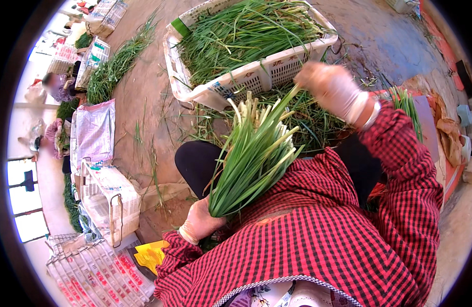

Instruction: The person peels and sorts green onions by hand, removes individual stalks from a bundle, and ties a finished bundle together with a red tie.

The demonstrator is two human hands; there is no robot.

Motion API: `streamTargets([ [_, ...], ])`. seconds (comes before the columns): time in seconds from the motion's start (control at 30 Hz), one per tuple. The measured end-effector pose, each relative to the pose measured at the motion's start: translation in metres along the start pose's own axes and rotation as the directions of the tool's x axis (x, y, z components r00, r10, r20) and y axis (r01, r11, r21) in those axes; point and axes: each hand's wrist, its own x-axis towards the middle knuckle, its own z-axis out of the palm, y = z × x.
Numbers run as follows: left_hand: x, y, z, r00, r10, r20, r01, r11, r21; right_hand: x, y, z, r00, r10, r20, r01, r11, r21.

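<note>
My left hand (201, 221), in a thin pale glove, is closed round the leafy lower end of a thick bunch of garlic chives (251, 158). The bunch leans up and to the right over my lap, its whitish cut ends on top. My gloved right hand (334, 91), smeared by motion, is raised to the right of those ends. Its fingers are pinched together at the tip of a chive stalk that sticks out of the bunch. Beyond it stands a white plastic crate (277, 71) heaped with loose chives (246, 38).
Loose chives and trimmings (318, 120) litter the floor between me and the crate. More chives (407, 110) lie at the right. To my left are a white sack (94, 130), a white crate (113, 197), a yellow cloth-like piece (151, 256) and a chive heap (110, 77). Two people sit farther left.
</note>
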Motion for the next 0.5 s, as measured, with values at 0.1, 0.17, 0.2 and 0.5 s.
streamTargets([
  [0.1, -0.003, -0.016, -0.005, 1.0, 0.01, -0.027, -0.008, 0.998, 0.069, -0.035, 0.087, -0.014, 0.819, 0.567, 0.089, -0.544, 0.816, -0.195],
  [0.17, -0.002, -0.023, -0.004, 1.0, 0.0, -0.019, 0.002, 0.997, 0.083, -0.043, 0.096, -0.029, 0.579, 0.783, 0.226, -0.706, 0.621, -0.342],
  [0.2, -0.002, -0.027, -0.002, 1.0, -0.014, -0.024, 0.016, 0.996, 0.092, -0.049, 0.09, -0.023, 0.617, 0.749, 0.241, -0.68, 0.662, -0.314],
  [0.5, -0.006, 0.032, -0.001, 0.965, 0.236, -0.111, -0.118, 0.773, 0.623, 0.008, -0.096, 0.023, 0.955, -0.272, 0.114, 0.253, 0.955, 0.157],
])
